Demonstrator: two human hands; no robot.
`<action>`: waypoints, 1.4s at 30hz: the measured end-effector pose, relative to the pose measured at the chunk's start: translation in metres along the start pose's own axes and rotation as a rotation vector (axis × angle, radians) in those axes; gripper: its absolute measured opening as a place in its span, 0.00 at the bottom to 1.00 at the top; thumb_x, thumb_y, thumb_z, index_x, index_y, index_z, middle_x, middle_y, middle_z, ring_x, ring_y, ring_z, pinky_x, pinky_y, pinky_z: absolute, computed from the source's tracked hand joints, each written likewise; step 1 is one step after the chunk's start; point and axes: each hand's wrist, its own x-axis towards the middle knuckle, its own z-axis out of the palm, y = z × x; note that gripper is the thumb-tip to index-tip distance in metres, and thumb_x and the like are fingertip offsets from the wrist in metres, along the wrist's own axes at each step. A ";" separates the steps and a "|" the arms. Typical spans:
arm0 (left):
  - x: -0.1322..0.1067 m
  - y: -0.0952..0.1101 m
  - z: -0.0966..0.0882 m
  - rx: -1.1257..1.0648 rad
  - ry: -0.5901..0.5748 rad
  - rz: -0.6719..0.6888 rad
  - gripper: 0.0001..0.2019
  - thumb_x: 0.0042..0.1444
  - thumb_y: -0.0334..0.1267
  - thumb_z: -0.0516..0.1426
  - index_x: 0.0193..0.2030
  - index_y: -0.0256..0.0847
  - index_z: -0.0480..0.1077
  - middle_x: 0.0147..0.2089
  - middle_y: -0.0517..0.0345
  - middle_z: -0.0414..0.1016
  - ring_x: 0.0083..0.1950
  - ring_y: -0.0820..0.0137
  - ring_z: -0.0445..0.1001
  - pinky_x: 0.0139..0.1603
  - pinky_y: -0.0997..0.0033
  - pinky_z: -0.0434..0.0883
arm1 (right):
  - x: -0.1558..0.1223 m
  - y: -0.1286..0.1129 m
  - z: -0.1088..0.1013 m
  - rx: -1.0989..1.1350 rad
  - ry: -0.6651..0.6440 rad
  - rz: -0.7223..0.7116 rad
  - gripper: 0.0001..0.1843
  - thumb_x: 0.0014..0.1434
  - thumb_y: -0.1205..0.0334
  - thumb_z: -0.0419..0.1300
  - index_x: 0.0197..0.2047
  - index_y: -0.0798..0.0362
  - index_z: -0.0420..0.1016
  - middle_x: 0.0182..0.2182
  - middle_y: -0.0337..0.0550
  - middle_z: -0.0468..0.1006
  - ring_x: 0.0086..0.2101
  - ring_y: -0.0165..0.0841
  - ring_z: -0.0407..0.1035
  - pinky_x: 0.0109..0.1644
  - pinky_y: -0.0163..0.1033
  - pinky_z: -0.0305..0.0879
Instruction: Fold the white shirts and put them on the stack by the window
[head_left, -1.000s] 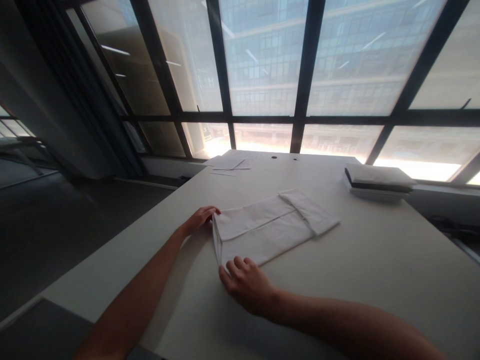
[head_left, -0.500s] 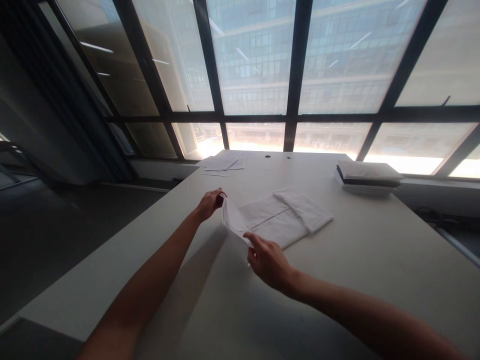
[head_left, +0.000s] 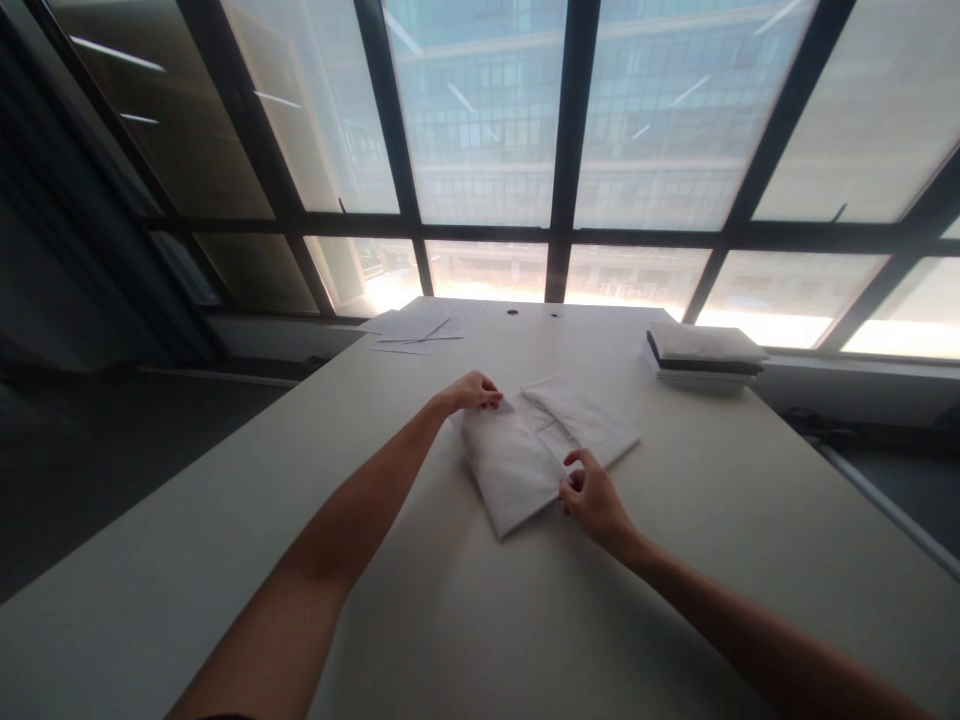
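A white folded garment (head_left: 510,470) lies on the white table, its near-left end folded over onto the middle and its far-right end also turned in. Which kind of garment it is, I cannot tell. At the far corner of the near flap, my left hand (head_left: 474,391) is closed on the cloth, fingertips down. My right hand (head_left: 592,498) pinches the flap's other corner, on the near-right side, with the index finger curled above it. Between the two folded ends a narrow strip of the inner layer shows.
The table (head_left: 420,620) reaches to the window wall. Loose white sheets of paper (head_left: 412,325) lie at its far left. A stack of folded white and dark items (head_left: 705,355) sits at the far right. Two dark round holes mark the far edge.
Both hands have moved right, carrying the garment's raised near-left end over; it now lies flat on the middle. The camera view has turned slightly right.
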 end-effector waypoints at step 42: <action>0.010 -0.037 0.046 0.529 0.345 0.065 0.12 0.67 0.45 0.54 0.50 0.43 0.75 0.47 0.46 0.81 0.49 0.59 0.78 0.47 0.66 0.68 | 0.010 0.019 -0.014 -0.236 0.168 -0.091 0.12 0.57 0.60 0.55 0.45 0.52 0.69 0.20 0.32 0.68 0.22 0.30 0.63 0.30 0.33 0.57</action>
